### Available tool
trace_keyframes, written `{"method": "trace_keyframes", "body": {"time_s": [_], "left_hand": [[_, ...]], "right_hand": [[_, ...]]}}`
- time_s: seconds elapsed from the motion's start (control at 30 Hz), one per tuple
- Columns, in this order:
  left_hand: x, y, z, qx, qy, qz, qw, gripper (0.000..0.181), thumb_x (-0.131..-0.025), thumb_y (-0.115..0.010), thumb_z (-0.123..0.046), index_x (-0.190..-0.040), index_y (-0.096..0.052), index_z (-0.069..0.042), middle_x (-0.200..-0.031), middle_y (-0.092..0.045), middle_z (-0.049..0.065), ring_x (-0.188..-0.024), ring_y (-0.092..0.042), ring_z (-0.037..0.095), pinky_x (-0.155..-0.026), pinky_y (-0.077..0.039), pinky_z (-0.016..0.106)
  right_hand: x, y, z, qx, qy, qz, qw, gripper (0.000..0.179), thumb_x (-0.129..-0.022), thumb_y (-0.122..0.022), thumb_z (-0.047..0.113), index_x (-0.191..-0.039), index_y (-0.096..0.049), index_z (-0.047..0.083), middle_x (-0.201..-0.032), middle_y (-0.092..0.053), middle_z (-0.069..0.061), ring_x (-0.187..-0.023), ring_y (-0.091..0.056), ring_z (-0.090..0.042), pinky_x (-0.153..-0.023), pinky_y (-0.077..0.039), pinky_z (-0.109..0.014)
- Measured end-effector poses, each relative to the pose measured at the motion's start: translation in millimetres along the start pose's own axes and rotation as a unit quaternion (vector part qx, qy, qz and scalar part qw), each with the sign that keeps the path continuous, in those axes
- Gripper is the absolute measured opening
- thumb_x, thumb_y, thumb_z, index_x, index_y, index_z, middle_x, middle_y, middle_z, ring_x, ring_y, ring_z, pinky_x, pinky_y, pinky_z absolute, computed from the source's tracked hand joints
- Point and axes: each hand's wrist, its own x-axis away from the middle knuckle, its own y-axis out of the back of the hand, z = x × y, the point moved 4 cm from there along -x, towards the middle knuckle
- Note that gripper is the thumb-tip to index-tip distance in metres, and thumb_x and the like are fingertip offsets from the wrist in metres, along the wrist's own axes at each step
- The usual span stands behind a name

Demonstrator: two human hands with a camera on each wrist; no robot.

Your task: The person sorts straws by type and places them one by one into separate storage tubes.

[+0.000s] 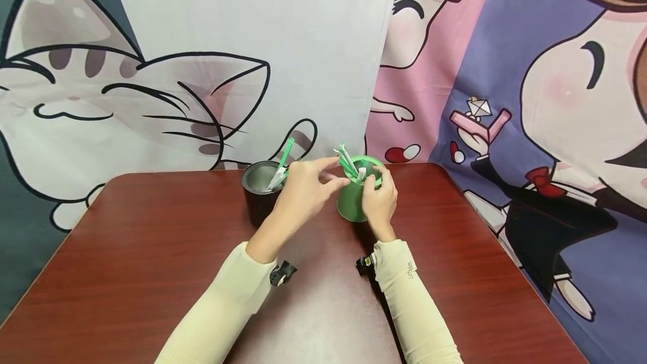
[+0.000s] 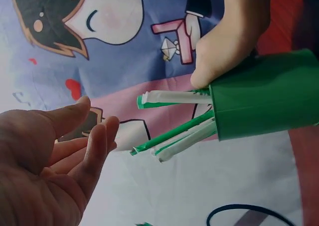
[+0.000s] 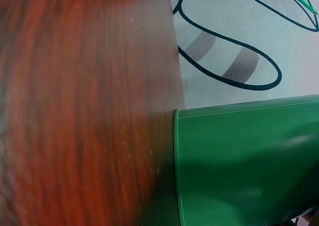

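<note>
My right hand (image 1: pixel 380 201) holds the green cup (image 1: pixel 349 206) by its side, thumb at the rim. The cup stands upright on the table, and several slim green-and-white sticks (image 1: pixel 346 163) poke out of its top. My left hand (image 1: pixel 305 187) is beside these sticks, thumb and fingers apart. In the left wrist view, nothing sits in the left hand (image 2: pixel 60 166), and a gap separates its fingertips from the stick ends. A black cup (image 1: pixel 258 206) stands left of the green one, partly behind the left hand, with a green stick (image 1: pixel 286 150) and clear-white wrapping inside.
Both cups are near the far edge of the reddish-brown wooden table (image 1: pixel 167 251). Behind it hangs a cloth backdrop (image 1: pixel 323 44) with cartoon figures. Small dark devices (image 1: pixel 283 273) are strapped at both wrists.
</note>
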Motion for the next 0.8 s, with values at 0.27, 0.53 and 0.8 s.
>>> {"method": "trace_keyframes", "body": {"time_s": [0.27,0.53,0.8], "left_hand": [[19.0,-6.0,19.8,0.029,0.024,0.001,0.9993,0.041,-0.077,-0.075,-0.03,-0.112,-0.066,-0.01,-0.098,-0.07,0.001,-0.071,-0.065,0.0,-0.065,-0.051,0.022],[37.4,-13.4,54.0,0.072,0.075,-0.016,0.9945,0.028,-0.081,-0.07,-0.03,-0.107,-0.066,-0.019,-0.091,-0.07,-0.003,-0.069,-0.066,0.004,-0.063,-0.051,0.023],[55.0,-16.1,78.5,0.061,0.093,-0.001,0.9937,0.027,-0.079,-0.072,-0.025,-0.104,-0.064,-0.019,-0.087,-0.07,-0.002,-0.064,-0.064,0.006,-0.061,-0.05,0.024]], "right_hand": [[-2.2,0.9,-3.4,0.004,-0.008,-0.003,1.0,0.027,-0.086,-0.047,0.031,-0.109,-0.061,0.03,-0.108,-0.062,0.007,-0.087,-0.059,-0.024,-0.062,-0.042,-0.047],[-0.6,-0.9,-2.9,0.001,-0.008,-0.002,1.0,0.027,-0.086,-0.046,0.032,-0.109,-0.061,0.029,-0.11,-0.062,0.008,-0.09,-0.059,-0.024,-0.063,-0.042,-0.048],[-1.6,-7.7,2.0,-0.009,-0.003,0.008,0.9999,0.027,-0.086,-0.046,0.03,-0.109,-0.061,0.03,-0.107,-0.062,0.006,-0.085,-0.057,-0.022,-0.063,-0.042,-0.046]]}}
